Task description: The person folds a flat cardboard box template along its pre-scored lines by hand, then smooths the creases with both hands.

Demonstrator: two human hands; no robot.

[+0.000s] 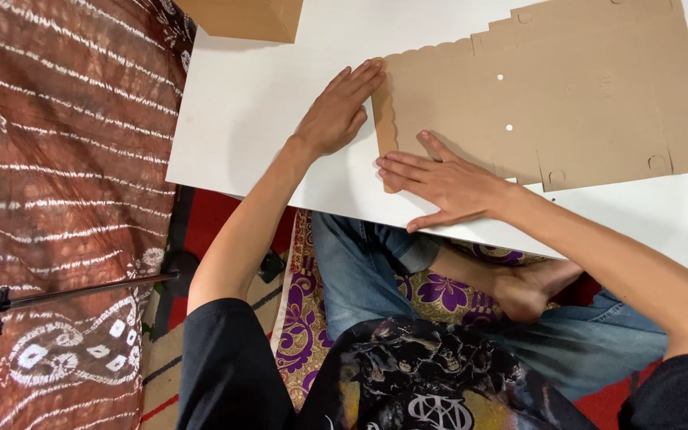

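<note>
Cardboard: big flat die-cut cardboard sheet (551,95) lying on the white tabletop (256,103), scalloped flap on its left edge, couple of small holes punched in it.
Left hand (336,115): palm down, fingers straight and together, no grip on anything. Fingertips reach the top corner of the scalloped flap, rest of the hand is on the bare tabletop just beside it.
Right hand (447,183): also flat and open, fingers spread, pressing down on the lower left corner of the sheet near the tabletop's front edge. Nothing pinched or held here either.
Box: corner of a brown cardboard box (248,17) at the far edge, well apart from both hands.
Around: person sits cross-legged on a purple patterned mat (304,318), jeans, bare foot under the tabletop. Brown patterned cloth (57,199) off to the left with a black tripod leg (65,293) across it.
</note>
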